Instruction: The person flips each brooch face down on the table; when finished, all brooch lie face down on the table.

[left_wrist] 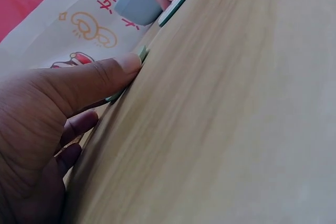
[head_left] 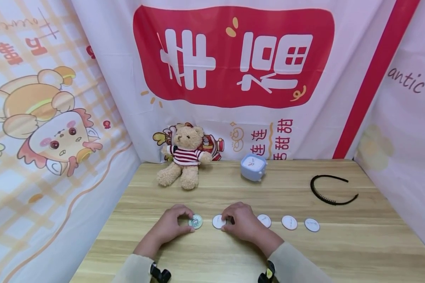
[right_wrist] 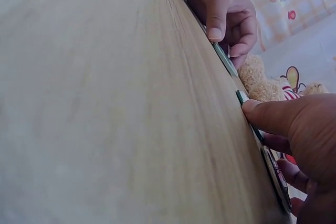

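My left hand (head_left: pixel 170 225) pinches the edge of a small green round disc (head_left: pixel 198 222) with a printed picture, thumb on the near side and fingers on the far side. To its right, my right hand (head_left: pixel 246 224) holds a white round disc (head_left: pixel 217 222) by its right edge; faint writing shows on top. In the left wrist view that white disc (left_wrist: pixel 176 8) has a green rim. Close under my right fingers, the right wrist view shows another dark-patterned disc (right_wrist: pixel 275 178), partly hidden. Whether the held discs are lifted off the wood, I cannot tell.
Right of my right hand lie three white discs (head_left: pixel 289 222) in a row. A teddy bear (head_left: pixel 185 155) in a striped shirt sits at the back left. A blue clock (head_left: pixel 253 167) stands at the back, and a black headband (head_left: pixel 329 198) lies at the right. Printed cloth surrounds the table (head_left: pixel 212 259).
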Demonstrator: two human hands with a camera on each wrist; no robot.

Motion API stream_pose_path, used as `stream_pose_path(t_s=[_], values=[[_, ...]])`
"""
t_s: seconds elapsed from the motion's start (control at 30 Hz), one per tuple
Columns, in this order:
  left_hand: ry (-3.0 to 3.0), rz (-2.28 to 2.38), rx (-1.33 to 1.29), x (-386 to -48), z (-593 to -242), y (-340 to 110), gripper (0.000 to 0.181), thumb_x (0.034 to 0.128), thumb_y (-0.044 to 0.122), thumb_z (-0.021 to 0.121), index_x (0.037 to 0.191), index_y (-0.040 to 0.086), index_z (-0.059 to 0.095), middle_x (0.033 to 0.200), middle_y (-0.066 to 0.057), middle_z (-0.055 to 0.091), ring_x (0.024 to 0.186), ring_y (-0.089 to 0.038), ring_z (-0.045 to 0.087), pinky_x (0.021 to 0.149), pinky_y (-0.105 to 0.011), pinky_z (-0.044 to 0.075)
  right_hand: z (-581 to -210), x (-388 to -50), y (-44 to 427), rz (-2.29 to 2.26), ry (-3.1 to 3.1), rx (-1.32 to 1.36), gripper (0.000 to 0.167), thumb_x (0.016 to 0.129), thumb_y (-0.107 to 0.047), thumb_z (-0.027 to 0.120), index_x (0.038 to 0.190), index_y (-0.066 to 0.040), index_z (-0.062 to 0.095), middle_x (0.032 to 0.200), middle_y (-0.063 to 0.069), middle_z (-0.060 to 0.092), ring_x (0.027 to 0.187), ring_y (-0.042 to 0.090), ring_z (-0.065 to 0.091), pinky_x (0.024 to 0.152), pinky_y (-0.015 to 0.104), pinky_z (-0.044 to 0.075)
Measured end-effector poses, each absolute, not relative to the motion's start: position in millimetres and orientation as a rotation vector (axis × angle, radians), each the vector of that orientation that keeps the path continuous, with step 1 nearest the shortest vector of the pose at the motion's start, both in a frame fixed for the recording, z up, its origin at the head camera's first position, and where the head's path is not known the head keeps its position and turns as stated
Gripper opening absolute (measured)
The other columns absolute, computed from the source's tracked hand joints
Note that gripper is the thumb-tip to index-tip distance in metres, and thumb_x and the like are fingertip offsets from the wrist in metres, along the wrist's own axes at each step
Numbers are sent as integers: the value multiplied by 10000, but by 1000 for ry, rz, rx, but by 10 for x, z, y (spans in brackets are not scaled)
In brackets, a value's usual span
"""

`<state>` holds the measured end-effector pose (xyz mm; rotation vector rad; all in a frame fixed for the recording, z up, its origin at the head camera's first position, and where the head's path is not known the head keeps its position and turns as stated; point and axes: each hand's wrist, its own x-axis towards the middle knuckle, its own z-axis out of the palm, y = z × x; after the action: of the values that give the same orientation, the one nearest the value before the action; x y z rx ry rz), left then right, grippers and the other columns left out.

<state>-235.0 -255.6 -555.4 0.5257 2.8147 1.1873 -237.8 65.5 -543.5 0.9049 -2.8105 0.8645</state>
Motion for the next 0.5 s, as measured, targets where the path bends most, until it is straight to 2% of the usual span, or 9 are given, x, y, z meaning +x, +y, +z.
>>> stream_pose_path(t_s=[0.2,0.5], values=[[2801,1186,619,-2350,-5519,-2554,280,798,320,986,981,337,775,1177,196,720,1209,-123,637,1152,-441,517,-5408,-2386,593,1002,-2837,894,294,886,-348,929,1138,-258,807,1172,-128,777,1218,165,644,1159,530,472],[2812,1175,655,-2337,-5496,-2530,295,795,292,989,1012,323,790,1186,191,735,1212,-116,635,1138,-416,531,-5369,-2366,287,947,-2818,915,347,867,-386,925,1161,-242,809,1191,-110,791,1253,204,645,1175,556,428]])
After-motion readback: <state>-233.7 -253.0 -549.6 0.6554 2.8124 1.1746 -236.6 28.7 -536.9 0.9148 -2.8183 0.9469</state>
